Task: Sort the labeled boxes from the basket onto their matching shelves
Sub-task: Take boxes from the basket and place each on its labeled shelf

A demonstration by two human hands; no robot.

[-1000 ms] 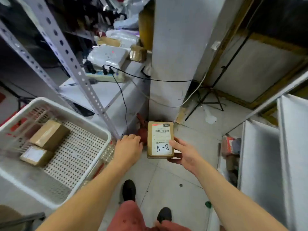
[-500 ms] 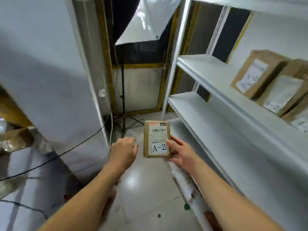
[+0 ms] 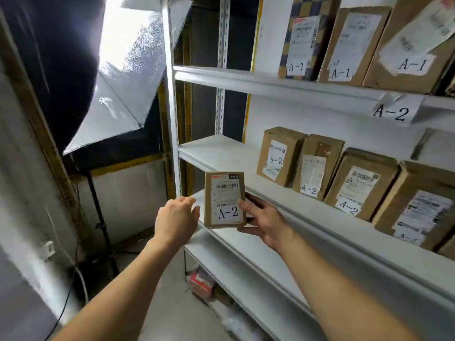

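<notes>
My right hand [image 3: 263, 221] grips a small flat cardboard box [image 3: 224, 200] with a white label reading A-2, held upright in front of the white shelving. My left hand [image 3: 176, 217] hovers just left of the box with relaxed fingers, holding nothing. A paper tag reading A-2 [image 3: 392, 112] hangs on the edge above the middle shelf [image 3: 221, 153], where several brown boxes marked A-2 [image 3: 278, 156] stand in a row. On the shelf above stand boxes marked A-1 [image 3: 349, 43]. The basket is out of view.
A metal upright [image 3: 172, 114] frames the shelving's left end. A softbox light [image 3: 118, 77] on a black stand [image 3: 101, 225] fills the corner to the left, with cables on the floor. A lower shelf [image 3: 246, 271] and a red item [image 3: 200, 281] sit beneath.
The view has swung right and up from the basket and floor to the shelving. The A-2 box stays in my right hand and now faces the A-2 shelf.
</notes>
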